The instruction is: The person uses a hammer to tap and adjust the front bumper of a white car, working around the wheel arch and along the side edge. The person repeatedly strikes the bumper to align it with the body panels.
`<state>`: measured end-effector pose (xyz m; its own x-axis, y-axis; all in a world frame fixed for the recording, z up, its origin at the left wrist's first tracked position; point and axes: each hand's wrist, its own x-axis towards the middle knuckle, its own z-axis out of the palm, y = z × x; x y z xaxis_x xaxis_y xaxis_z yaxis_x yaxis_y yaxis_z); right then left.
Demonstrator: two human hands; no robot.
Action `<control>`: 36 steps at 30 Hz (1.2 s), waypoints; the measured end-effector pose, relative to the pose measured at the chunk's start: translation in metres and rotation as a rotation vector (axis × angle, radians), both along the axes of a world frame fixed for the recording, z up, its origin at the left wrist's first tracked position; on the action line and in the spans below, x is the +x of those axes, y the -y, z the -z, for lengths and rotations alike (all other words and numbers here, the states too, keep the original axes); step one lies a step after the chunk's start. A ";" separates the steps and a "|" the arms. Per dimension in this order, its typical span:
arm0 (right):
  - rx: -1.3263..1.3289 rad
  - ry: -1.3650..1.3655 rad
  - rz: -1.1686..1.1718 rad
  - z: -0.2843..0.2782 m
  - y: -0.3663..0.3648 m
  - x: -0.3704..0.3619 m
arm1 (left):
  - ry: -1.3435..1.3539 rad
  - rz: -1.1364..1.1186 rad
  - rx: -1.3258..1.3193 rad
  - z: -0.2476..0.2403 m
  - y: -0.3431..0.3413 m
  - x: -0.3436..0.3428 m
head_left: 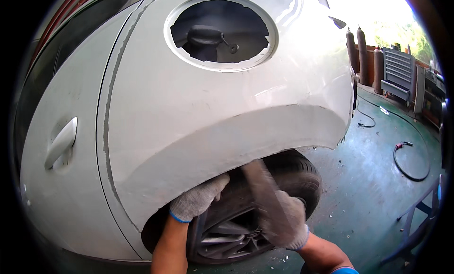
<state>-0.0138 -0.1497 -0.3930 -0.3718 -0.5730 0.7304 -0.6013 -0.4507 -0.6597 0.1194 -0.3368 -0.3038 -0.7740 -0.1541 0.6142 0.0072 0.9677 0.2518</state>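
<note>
A white car's rear quarter panel [213, 99] fills most of the view, its arch curving over a black-tyred wheel [246, 226]. My left hand [201, 198], in a grey knit glove with a blue cuff, reaches up at the front part of the arch lip. Its fingers curl in behind the edge; whatever they grip is hidden. Blurred by motion, a long flat metal bar [265, 184] slants up from my right hand [286, 222], which is gloved alike and closed round its lower part. The bar's upper end is at the arch lip, in front of the tyre.
Left of the panel is a door with a handle [62, 142]. An oval opening [220, 32] shows higher up. On the green floor [350, 193] at right lie hoses [407, 172]; beyond stand gas cylinders [362, 56], a grey drawer cabinet [397, 73] and a dark stand [421, 222].
</note>
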 end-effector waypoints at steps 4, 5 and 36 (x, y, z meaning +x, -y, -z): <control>-0.039 -0.020 0.035 0.005 -0.005 -0.005 | 0.085 -0.105 0.311 0.001 -0.002 -0.006; 0.030 -0.027 0.051 0.003 0.008 -0.010 | 0.100 -0.139 0.414 -0.001 -0.004 -0.008; -0.154 0.261 0.050 0.015 -0.022 -0.033 | 0.104 -0.162 0.611 -0.008 -0.024 -0.030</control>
<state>-0.0468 -0.1281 -0.4080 -0.5830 -0.4393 0.6835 -0.4445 -0.5318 -0.7209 0.0892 -0.3125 -0.2958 -0.7622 -0.5728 0.3016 -0.1816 0.6364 0.7497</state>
